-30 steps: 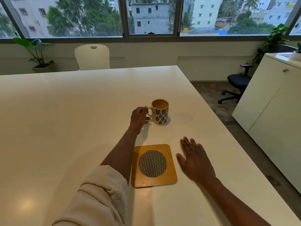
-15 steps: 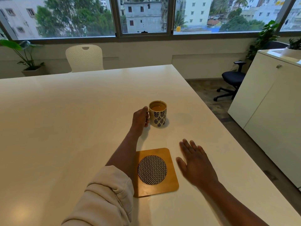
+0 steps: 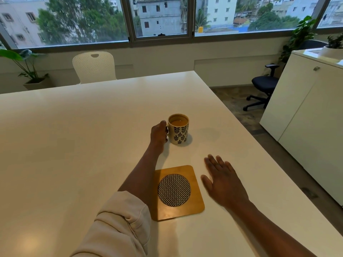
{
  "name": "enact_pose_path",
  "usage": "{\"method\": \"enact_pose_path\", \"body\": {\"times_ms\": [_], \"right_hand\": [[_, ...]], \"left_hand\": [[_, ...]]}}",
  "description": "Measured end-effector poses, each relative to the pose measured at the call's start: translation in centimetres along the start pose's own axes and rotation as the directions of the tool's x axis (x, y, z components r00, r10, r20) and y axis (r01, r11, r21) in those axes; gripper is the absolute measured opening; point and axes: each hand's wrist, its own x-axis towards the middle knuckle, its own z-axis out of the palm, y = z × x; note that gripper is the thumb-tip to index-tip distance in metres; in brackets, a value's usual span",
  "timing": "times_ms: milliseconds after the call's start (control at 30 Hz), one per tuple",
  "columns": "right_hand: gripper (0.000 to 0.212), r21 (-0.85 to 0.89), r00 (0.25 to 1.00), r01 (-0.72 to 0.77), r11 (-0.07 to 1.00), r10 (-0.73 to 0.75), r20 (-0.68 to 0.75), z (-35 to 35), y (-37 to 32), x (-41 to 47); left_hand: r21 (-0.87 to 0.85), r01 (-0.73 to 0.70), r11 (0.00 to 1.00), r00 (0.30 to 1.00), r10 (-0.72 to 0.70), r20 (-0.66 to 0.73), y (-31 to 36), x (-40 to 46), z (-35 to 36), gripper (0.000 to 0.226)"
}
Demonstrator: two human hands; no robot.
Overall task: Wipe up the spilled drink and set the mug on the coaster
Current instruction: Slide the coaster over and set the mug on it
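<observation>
My left hand is gripping the handle of the leaf-patterned mug, which is standing on the white table at 12 o'clock from the bamboo coaster. My right hand is lying flat, fingers spread, at the coaster's 3 o'clock.

On the table, the mug is standing beyond the coaster, apart from it, with the left hand lying at the mug's left side and the right hand resting just right of the coaster.

Left hand around mug handle, beyond coaster.
</observation>
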Motion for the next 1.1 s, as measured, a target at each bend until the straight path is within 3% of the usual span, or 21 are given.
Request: {"method": "enact_pose_path", "body": {"times_ms": [1100], "right_hand": [[0.064,0.001,0.999,0.016,1.0,-0.016,0.031,-0.6,-0.5,-0.5]], "left_hand": [[-0.07,-0.002,0.998,1.0,0.002,-0.002,-2.1,-16.6,-6.3,0.035]]}}
